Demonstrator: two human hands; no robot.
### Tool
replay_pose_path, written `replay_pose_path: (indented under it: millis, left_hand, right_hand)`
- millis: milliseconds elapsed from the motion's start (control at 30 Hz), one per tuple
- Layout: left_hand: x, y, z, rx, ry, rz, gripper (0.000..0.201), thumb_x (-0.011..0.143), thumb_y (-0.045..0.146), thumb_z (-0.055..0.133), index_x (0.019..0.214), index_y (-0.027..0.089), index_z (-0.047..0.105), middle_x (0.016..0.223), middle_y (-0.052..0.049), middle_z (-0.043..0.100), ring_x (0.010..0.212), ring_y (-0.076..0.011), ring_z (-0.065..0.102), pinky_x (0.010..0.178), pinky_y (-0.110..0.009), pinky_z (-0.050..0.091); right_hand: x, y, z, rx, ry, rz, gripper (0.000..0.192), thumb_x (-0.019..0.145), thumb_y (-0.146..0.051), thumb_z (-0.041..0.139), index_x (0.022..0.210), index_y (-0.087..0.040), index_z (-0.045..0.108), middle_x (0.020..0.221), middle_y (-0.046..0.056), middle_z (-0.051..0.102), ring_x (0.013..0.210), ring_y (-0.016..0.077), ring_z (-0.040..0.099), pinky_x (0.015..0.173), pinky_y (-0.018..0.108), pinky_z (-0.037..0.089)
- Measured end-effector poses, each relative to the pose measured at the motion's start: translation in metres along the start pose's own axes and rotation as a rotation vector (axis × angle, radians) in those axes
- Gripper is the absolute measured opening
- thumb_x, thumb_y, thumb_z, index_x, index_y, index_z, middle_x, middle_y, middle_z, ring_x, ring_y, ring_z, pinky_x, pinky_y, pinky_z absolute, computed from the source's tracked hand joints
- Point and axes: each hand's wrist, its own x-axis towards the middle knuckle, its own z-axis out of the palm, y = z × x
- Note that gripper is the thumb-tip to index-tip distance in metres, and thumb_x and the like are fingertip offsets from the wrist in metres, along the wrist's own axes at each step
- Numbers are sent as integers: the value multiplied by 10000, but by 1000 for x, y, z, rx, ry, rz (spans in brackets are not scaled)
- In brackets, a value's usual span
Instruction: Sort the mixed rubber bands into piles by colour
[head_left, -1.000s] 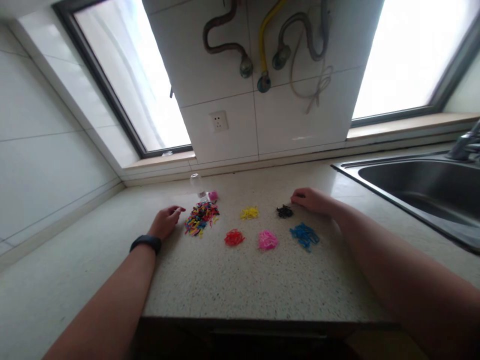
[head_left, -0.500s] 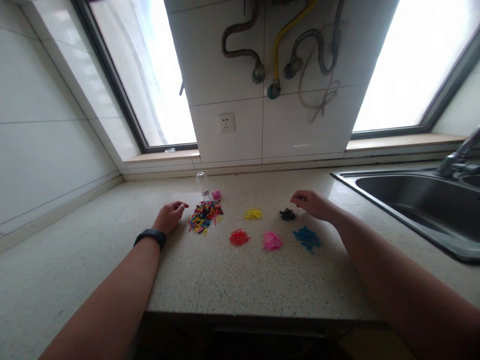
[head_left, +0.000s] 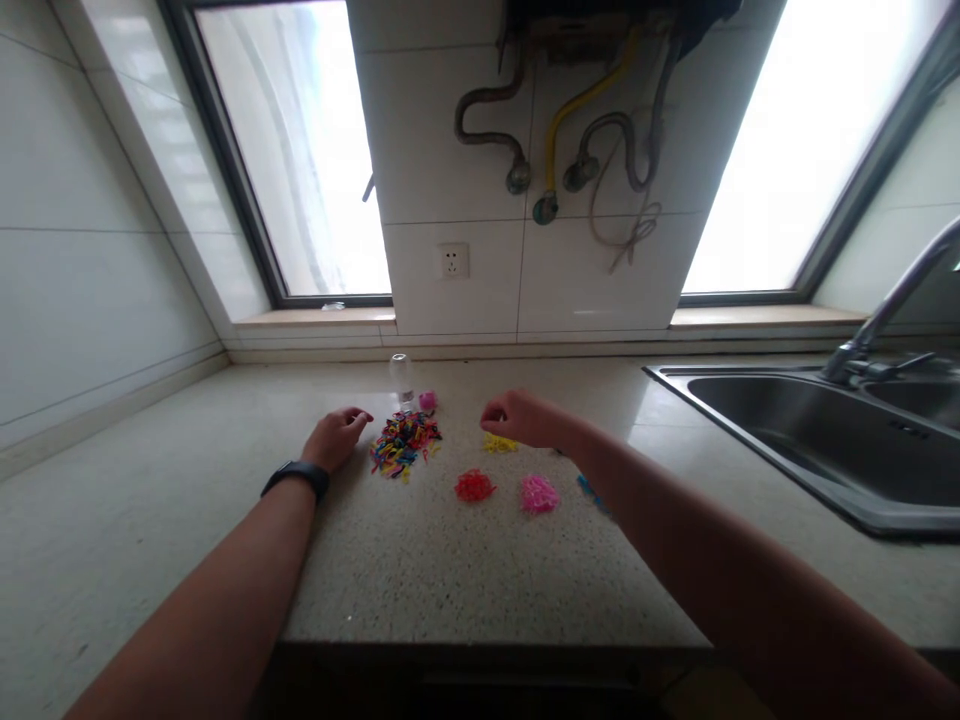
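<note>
A mixed heap of small coloured rubber bands (head_left: 405,443) lies on the counter. My left hand (head_left: 337,438), a dark band on its wrist, rests just left of that heap, its fingers curled together. Over the back of the yellow rubber band pile (head_left: 500,443) is my right hand (head_left: 516,418), fingers closed; whether anything is between them is too small to see. Nearer me are a red pile (head_left: 475,486) and a pink pile (head_left: 539,493). My right forearm covers most of the blue pile (head_left: 590,490) and nearly all of the black one.
A clear bottle (head_left: 401,380) and a pink cap (head_left: 427,401) stand behind the mixed heap. On the right, a steel sink (head_left: 675,385) with a faucet (head_left: 862,345) is set into the counter (head_left: 420,570). A socket (head_left: 453,260) and pipes are on the tiled wall.
My right hand has moved left, from beside the black pile to above the yellow one. My left hand stays by the mixed heap. The head view has shifted slightly.
</note>
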Motion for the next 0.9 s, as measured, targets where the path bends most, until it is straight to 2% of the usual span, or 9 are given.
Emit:
replay_pose_path:
  millis: [167, 333, 500, 900]
  left_hand:
    - [1, -2, 1, 25, -6, -6, 397, 808, 426, 488, 933, 167, 761, 579, -28, 633, 578, -192, 573, 559, -269, 372]
    - [4, -5, 2, 42, -13, -10, 401, 839, 431, 473, 938, 167, 758, 590, -29, 634, 572, -185, 577, 557, -263, 365]
    - [3, -5, 2, 50, -24, -14, 396, 846, 428, 476, 949, 175, 762, 602, -31, 646, 584, -187, 580, 570, -269, 369]
    - [3, -2, 2, 93, -18, -29, 376, 856, 394, 464, 942, 188, 768, 644, -41, 683, 663, -204, 630, 602, -271, 399]
  right_hand:
    - [42, -34, 34, -219, -91, 40, 284, 853, -354, 556, 993, -238, 775, 984, 79, 764, 893, 223, 688, 714, 266, 455]
    - [62, -37, 57, -290, -113, 100, 320, 842, -437, 571, 1010, -242, 762, 1073, 111, 743, 956, 259, 685, 751, 310, 497]
    - [67, -36, 65, -284, -91, 123, 318, 867, -408, 542, 1012, -223, 757, 1086, 124, 736, 975, 267, 685, 765, 321, 509]
    - [68, -32, 72, -242, -63, 163, 306, 881, -402, 536, 1034, -260, 759, 1028, 83, 750, 960, 232, 686, 786, 292, 494]
